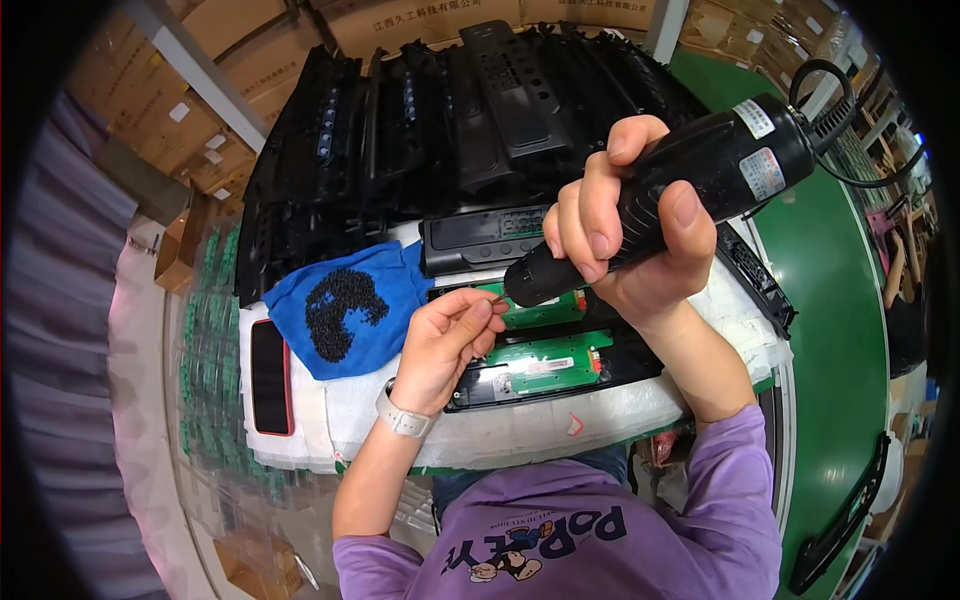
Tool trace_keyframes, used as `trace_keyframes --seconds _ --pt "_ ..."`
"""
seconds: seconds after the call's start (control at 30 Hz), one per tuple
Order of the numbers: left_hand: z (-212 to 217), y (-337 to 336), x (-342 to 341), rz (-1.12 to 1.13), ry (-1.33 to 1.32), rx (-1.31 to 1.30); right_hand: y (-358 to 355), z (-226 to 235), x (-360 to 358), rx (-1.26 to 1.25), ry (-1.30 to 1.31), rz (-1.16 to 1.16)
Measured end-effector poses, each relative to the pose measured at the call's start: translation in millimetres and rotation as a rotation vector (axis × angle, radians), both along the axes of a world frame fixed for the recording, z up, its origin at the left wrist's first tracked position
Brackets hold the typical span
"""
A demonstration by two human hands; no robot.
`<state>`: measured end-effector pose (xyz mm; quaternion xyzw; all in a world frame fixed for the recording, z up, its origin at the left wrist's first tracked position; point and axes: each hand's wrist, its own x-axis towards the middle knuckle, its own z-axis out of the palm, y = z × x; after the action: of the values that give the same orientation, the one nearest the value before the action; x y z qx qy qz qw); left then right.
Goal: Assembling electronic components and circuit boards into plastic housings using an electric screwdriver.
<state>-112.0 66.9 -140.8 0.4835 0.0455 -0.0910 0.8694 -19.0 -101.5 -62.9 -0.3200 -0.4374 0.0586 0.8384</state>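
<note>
Big black power screwdriver (pixel 700 160) up close, right hand (pixel 645 280) wrapped around it. Left hand (pixel 445 335) has thumb and forefinger pinched together beside its tip, can't tell on what. Two green circuit boards (pixel 540 362): one under the tip, one closer to the person. One blue cloth (pixel 395 265) left of that. Two stickers (pixel 763 173) on the tool, print's tiny.
</note>
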Motion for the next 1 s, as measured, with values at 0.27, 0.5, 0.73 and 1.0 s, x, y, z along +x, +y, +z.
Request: trace_keyframes --seconds 0.27,0.5,0.73,1.0 --pt "-6.0 0.7 -0.1 -0.008 -0.028 0.019 2.2 -3.0 -0.8 -0.011 -0.013 0.026" --pt "-4.0 1.2 -2.7 0.025 -0.053 0.049 6.3 -5.4 -7.9 -0.007 0.018 -0.046" --pt "0.1 5.0 -2.0 -0.022 -0.065 0.506 11.5 -4.0 -2.6 0.098 0.284 -0.065" --pt "-3.0 21.2 2.0 0.206 -0.064 0.558 18.7 -13.4 5.9 -0.417 0.096 -0.192"
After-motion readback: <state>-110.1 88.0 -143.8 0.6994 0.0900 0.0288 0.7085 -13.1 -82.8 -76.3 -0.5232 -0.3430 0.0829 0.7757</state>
